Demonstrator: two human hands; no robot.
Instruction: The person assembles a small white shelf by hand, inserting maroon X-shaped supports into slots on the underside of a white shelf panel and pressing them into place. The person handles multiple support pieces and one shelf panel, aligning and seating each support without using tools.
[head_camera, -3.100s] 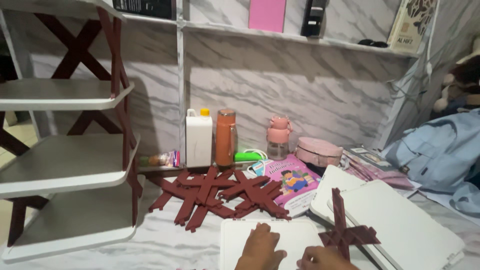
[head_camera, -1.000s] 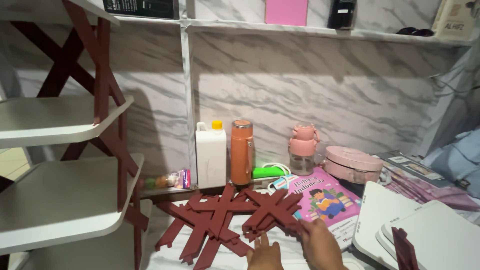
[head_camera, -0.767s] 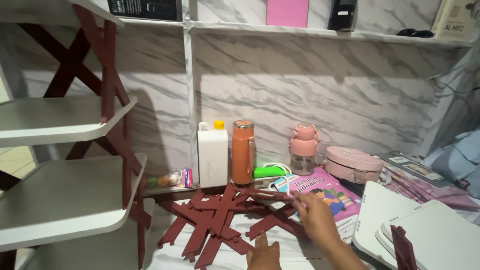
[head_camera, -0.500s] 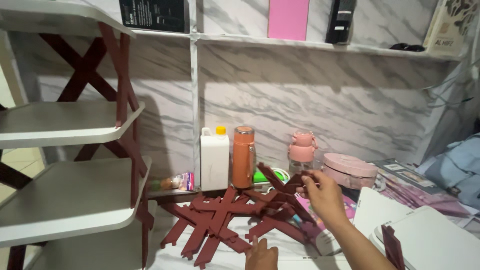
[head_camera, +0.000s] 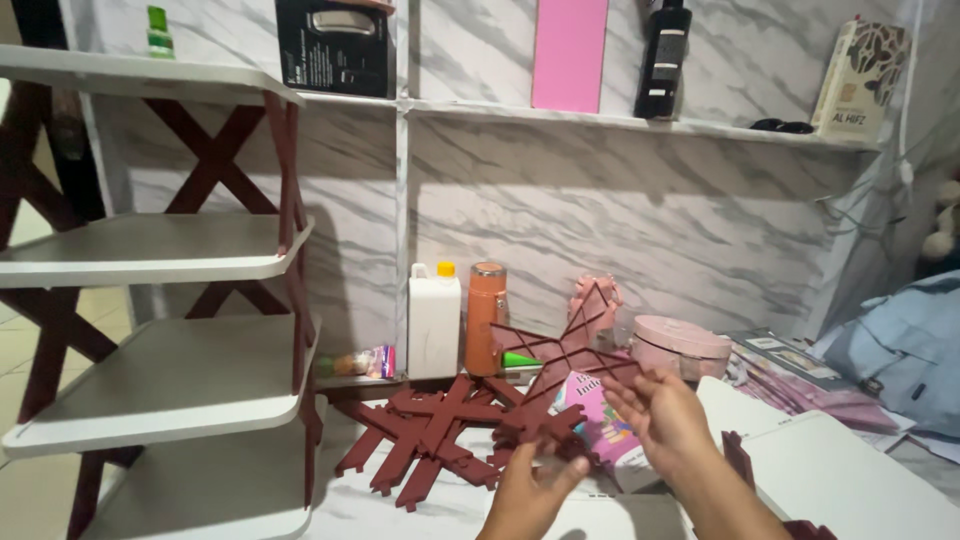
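Both hands hold up a dark red X-shaped brace (head_camera: 560, 368) in front of the marble wall. My left hand (head_camera: 530, 492) grips its lower end from below. My right hand (head_camera: 662, 418) holds its right arm, fingers spread along the edge. Below and to the left, several more red X braces (head_camera: 430, 440) lie in a pile on the floor. A shelf unit with white boards (head_camera: 170, 385) and red cross frames (head_camera: 225, 170) stands at the left.
A white jug (head_camera: 435, 320), an orange flask (head_camera: 485, 318), a pink tumbler (head_camera: 592, 298) and a pink round box (head_camera: 682, 345) stand by the wall. A colourful book (head_camera: 598, 432) lies under the brace. White boards (head_camera: 840, 475) and blue cloth (head_camera: 900, 350) are at the right.
My right hand took one X brace off the pile and raised it. My left hand came up to grip its lower end. The view tilted upward.
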